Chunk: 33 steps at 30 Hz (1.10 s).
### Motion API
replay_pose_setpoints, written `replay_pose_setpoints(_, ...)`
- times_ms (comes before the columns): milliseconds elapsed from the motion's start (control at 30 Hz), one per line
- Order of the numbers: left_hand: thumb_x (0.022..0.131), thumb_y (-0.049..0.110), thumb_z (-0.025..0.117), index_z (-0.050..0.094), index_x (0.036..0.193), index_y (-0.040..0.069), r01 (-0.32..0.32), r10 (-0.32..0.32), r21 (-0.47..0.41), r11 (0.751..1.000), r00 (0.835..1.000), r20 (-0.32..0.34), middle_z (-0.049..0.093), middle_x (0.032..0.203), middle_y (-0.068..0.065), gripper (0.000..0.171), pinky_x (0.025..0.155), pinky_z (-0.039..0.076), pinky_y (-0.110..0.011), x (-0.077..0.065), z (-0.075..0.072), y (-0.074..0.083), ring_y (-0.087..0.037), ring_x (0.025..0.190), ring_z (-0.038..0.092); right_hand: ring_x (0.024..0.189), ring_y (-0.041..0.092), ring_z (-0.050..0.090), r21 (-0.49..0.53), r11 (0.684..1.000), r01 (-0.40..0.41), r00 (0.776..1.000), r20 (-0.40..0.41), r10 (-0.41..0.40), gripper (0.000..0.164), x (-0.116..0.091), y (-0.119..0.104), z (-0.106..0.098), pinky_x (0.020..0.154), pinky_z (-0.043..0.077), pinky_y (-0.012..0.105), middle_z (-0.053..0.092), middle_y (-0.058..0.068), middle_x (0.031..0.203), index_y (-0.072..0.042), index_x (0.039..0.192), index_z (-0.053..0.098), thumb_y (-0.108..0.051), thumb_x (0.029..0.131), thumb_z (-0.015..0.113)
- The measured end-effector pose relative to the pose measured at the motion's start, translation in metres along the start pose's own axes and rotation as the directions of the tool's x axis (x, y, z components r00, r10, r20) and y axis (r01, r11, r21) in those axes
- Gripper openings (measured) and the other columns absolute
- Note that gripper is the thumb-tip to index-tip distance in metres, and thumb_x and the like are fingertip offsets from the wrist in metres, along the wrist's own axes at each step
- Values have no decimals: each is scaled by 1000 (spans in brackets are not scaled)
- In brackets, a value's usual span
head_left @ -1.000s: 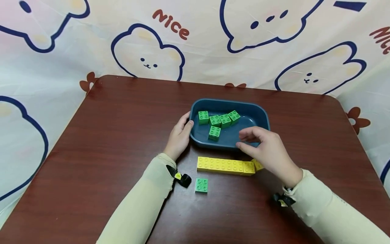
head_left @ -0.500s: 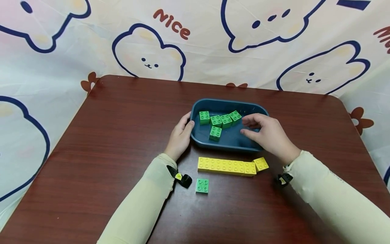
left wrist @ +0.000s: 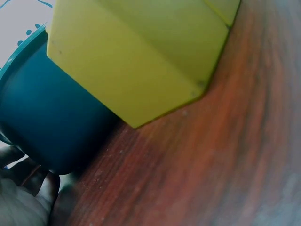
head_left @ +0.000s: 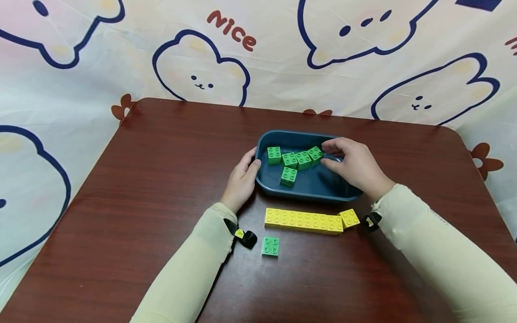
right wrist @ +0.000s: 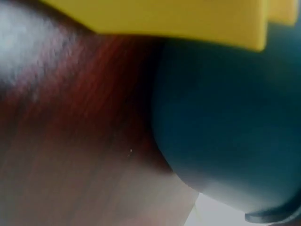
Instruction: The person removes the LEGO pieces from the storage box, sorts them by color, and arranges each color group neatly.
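Head: blue tray (head_left: 315, 184) on counter (head_left: 181, 143) contains five green bricks (head_left: 289, 160), four toward back, one in front. Left hand (head_left: 240, 181) grips tray's left end. Right hand (head_left: 357, 166) over tray's right part, hiding some of rim; fingers parted just beside rightmost brick, contact unclear. Nearer: yellow row (head_left: 304, 220), angled yellow brick (head_left: 349, 218), lone green brick (head_left: 270, 246).

Left wrist: yellow bricks, cut off above, partly hide tray; left fingers at its wall, cropped.

Right wrist: tray wall blurred; yellow cropped above.
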<state>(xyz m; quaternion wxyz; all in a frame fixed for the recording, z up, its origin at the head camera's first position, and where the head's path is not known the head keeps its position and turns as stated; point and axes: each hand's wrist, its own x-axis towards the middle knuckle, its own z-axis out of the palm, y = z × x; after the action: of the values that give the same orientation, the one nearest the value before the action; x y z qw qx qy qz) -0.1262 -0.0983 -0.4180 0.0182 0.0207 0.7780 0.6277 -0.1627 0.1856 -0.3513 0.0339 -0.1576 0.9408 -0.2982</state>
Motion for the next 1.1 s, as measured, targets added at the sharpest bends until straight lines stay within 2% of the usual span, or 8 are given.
replay_pose_setpoints(233, 108, 26, 44, 45, 152, 20, -11, 11, -2, 1000, 1000, 3, 47, 152, 2, 44, 117, 29, -41, 1, 1, 1, -12, 141, 38, 112, 30, 62, -2, 1000, -1, 1000, 6, 1, 38, 3, 2, -1, 96, 52, 50, 64, 12, 126, -3, 129, 64, -11, 93, 73)
replay_pose_setpoints(467, 108, 25, 44, 45, 152, 18, -14, 14, 0, 1000, 1000, -1, 47, 152, 0, 44, 117, 29, -40, 1, 1, 1, -13, 141, 38, 115, 32, 61, -17, 997, -70, 997, 24, 71, 41, 4, -3, -5, 98, 50, 52, 62, 16, 130, -3, 132, 61, -14, 94, 71)
replay_pose_setpoints(700, 109, 25, 43, 45, 152, 18, -8, 8, -1, 1000, 1000, 1, 47, 152, 0, 44, 117, 29, -40, 0, 0, 1, -13, 142, 38, 120, 33, 59, -6, 991, -135, 984, 114, 135, 47, 9, -6, -3, 100, 49, 53, 58, 17, 137, -4, 138, 56, -16, 95, 71)
replay_pose_setpoints(900, 108, 25, 43, 45, 152, 17, -18, 18, -5, 1000, 1000, -3, 47, 152, 0, 44, 117, 29, -40, 0, 0, 1, -12, 142, 38, 119, 34, 60, -67, 990, -122, 976, 173, 132, 54, 13, -7, 1, 97, 51, 53, 56, 19, 139, -4, 144, 52, -14, 94, 72)
replay_pose_setpoints(1100, 108, 25, 44, 45, 152, 17, -17, 17, -9, 1000, 1000, 0, 47, 152, 0, 44, 117, 29, -39, 0, 0, 1, -12, 142, 38, 113, 33, 63, -83, 992, -94, 979, 174, 108, 53, 14, -6, 4, 93, 52, 51, 57, 19, 137, -2, 142, 53, -11, 93, 72)
